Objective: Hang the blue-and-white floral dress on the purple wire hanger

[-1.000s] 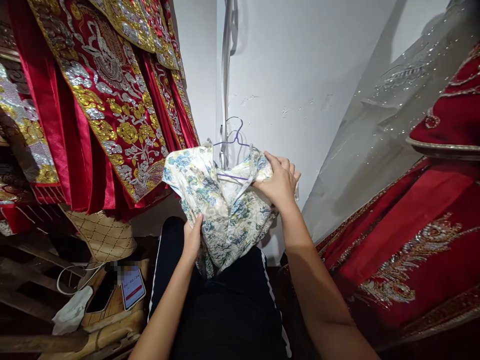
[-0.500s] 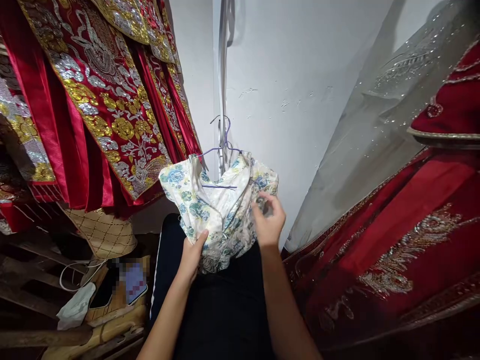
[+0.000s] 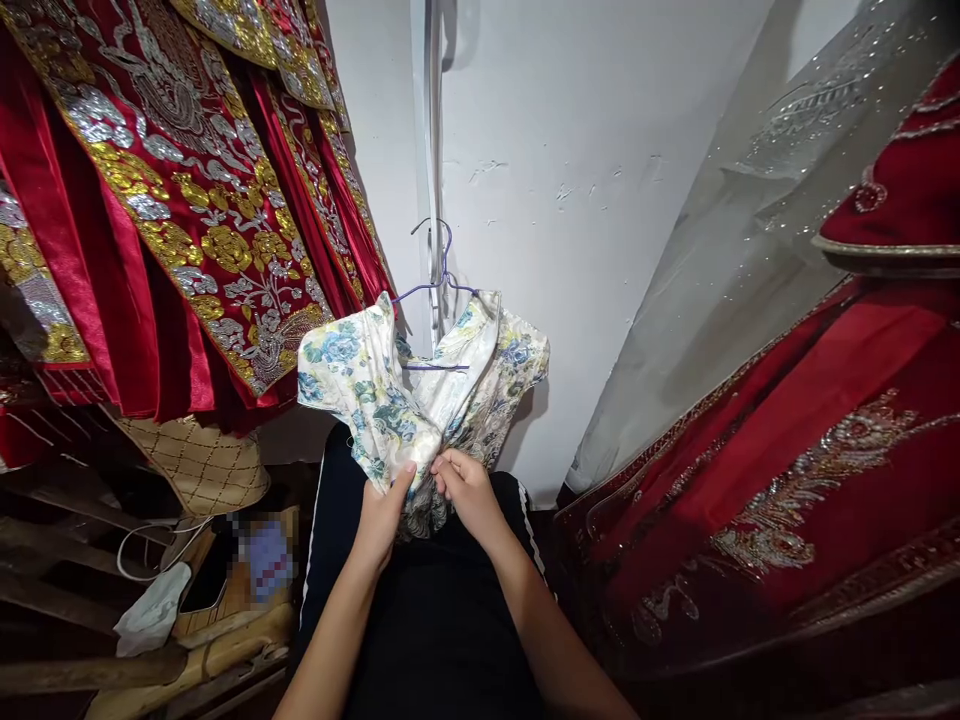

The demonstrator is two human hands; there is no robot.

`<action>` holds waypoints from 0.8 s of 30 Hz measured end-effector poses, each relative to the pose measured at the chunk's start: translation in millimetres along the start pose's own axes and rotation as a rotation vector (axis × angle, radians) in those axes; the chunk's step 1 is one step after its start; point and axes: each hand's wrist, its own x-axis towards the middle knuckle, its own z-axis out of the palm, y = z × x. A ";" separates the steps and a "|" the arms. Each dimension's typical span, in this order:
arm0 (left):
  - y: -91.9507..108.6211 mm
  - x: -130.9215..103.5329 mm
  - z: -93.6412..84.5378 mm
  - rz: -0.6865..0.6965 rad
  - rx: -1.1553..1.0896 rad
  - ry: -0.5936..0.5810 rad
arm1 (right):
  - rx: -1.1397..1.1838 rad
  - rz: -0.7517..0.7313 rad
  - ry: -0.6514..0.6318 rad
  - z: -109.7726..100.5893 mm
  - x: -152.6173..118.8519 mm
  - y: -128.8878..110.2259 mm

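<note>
A white short-sleeved floral blouse (image 3: 367, 385) with blue and yellow-green flowers hangs from a thin purple wire hanger (image 3: 448, 262). Its V-shaped neckline faces me. My left hand (image 3: 386, 510) grips the left front of the blouse, thumb on top and the other fingers hidden under the cloth. Close beside it, my right hand (image 3: 466, 490) is closed, thumb and fingers pinching the fabric at the front opening below the neckline. The hem bunches between and under both hands, over my lap.
Red gowns with gold and silver embroidery (image 3: 225, 245) hang at the left. On the right are a sheer sparkly veil (image 3: 720, 220) and a red beaded gown (image 3: 810, 450). A wooden chair (image 3: 217, 660) at lower left holds a phone and a white cloth (image 3: 154, 610). White wall (image 3: 555, 120) ahead.
My right hand has moved left and down from the blouse's right side to the front opening and closed there. The right sleeve now spreads out. My left hand keeps its hold.
</note>
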 end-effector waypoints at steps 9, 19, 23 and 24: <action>-3.5 -9.8 -2.6 0.520 0.412 0.450 | 0.083 0.006 0.075 10.5 -20.9 -6.1; -11.1 -12.8 22.5 0.220 0.211 -0.016 | 0.286 0.056 0.003 10.9 -26.0 -2.4; -10.3 -13.0 19.7 0.197 0.250 -0.146 | 0.361 0.086 -0.044 8.3 -26.7 -5.9; -10.0 -13.3 18.8 0.202 0.257 -0.175 | 0.385 0.096 -0.054 7.8 -27.1 -7.1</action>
